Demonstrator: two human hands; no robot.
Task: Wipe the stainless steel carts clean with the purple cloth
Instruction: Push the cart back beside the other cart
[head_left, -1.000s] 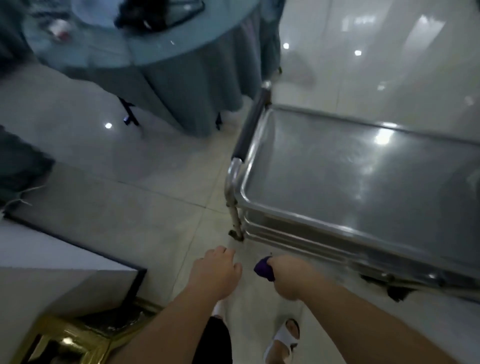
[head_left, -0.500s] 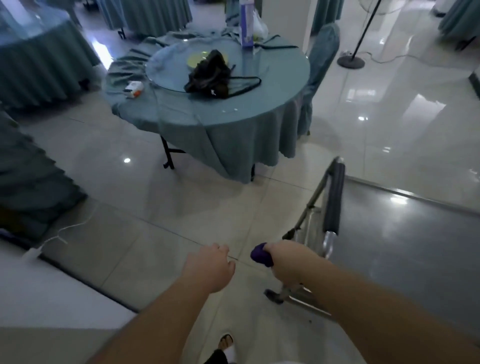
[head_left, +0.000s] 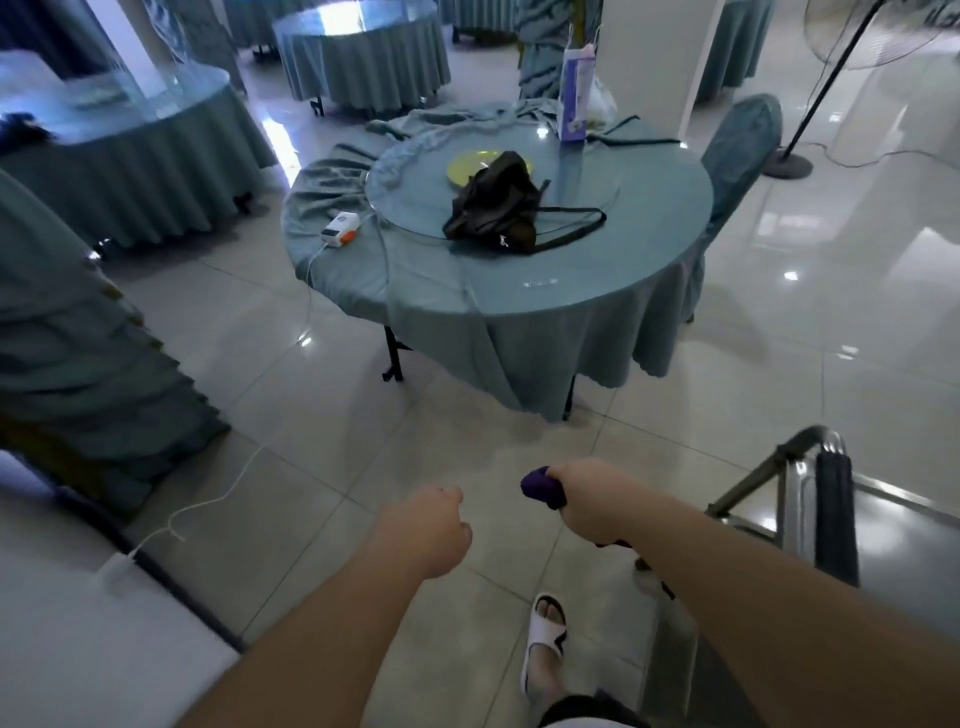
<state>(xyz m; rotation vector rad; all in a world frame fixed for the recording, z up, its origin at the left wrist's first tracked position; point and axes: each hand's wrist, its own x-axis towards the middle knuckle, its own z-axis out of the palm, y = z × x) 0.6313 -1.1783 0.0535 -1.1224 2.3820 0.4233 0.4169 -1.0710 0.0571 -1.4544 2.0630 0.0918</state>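
Glossy pale floor tiles (head_left: 831, 322) are mirroring the ceiling lights. At twelve o'clock a matt teal cloth (head_left: 519, 332) is draping in soft folds under a smooth round glass top (head_left: 649, 208). At four o'clock the polished stainless steel cart (head_left: 883, 551) is gleaming beside its dull black handle sleeve (head_left: 834, 514). The crumpled purple cloth (head_left: 543, 486) is looking soft and matt.

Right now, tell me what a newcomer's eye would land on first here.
The round table draped in teal cloth fills the centre, with a dark bag slumped on its glass top. Nearer, the right hand grips a bunched purple cloth beside the left hand, a bare fist. The steel cart edges in at lower right.
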